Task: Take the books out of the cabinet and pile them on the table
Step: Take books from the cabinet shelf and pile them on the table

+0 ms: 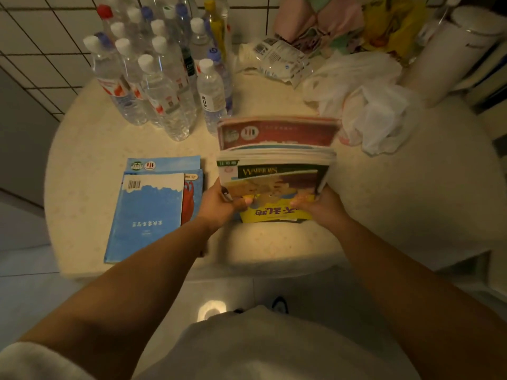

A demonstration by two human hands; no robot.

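Note:
A thick stack of books (277, 171) sits near the middle of the round cream table (90, 149). Its top cover is yellow and green, and a red cover tilts up at the far side. My left hand (220, 205) grips the stack's near left corner and my right hand (319, 205) grips its near right corner, thumbs on top. To the left lies a small flat pile of blue books (149, 212), partly under my left forearm. The cabinet is not in view.
Several clear water bottles (153, 75) crowd the far left of the table. A crumpled white plastic bag (367, 105) and a packet (277, 58) lie at the far right, beside a white cylinder (450, 58). The tiled floor (22, 286) shows below the table edge.

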